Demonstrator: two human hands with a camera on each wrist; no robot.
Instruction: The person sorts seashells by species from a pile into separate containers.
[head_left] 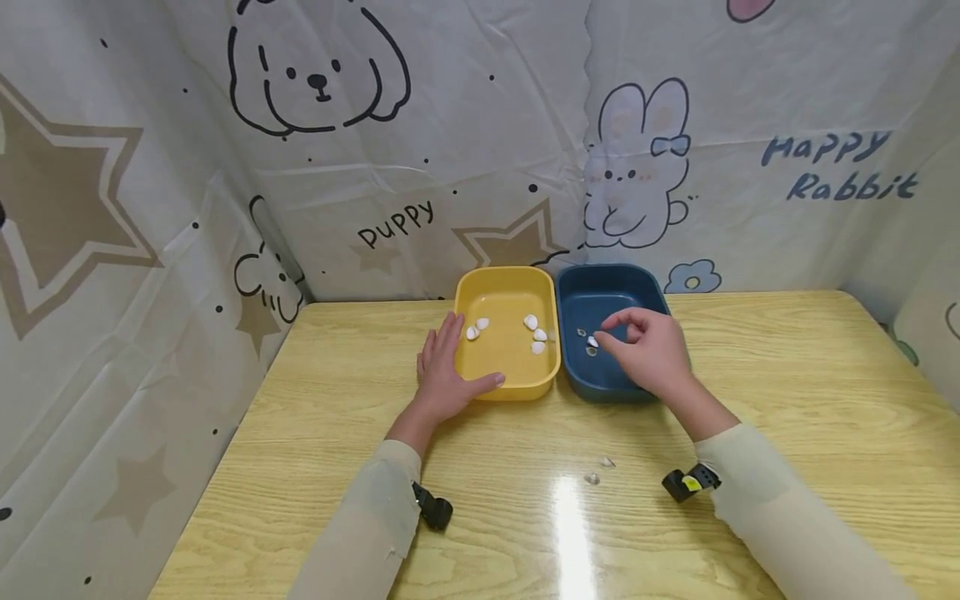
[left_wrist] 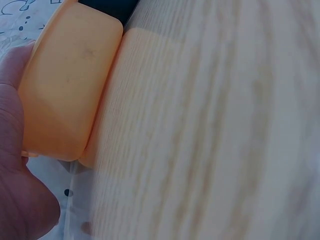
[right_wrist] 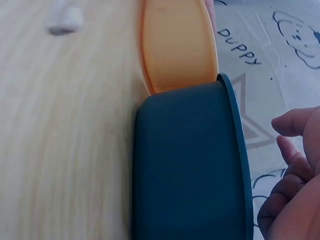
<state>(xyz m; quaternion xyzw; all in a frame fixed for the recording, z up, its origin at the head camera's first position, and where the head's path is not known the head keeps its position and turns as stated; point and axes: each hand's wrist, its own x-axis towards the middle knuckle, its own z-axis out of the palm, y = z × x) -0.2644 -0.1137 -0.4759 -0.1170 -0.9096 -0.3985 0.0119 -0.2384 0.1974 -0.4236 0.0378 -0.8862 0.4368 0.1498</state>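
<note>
My left hand (head_left: 444, 379) rests at the near left corner of a yellow bin (head_left: 510, 392), fingers straight along its side and thumb over the front rim. Several white seashells (head_left: 531, 322) lie inside that bin in two groups. My right hand (head_left: 648, 346) is above a blue bin (head_left: 611, 395), its thumb and fingertips close together but apart. In the right wrist view, nothing shows between them. Just below the thumb tip is a small seashell (head_left: 592, 342); whether it touches the thumb I cannot tell. Other small dark seashells (head_left: 592, 352) lie in the blue bin.
Two small seashells (head_left: 592, 478) lie on the wooden table (head_left: 337, 483) in front of the bins. The bins stand side by side at the table's back edge, against a printed curtain (head_left: 510, 125).
</note>
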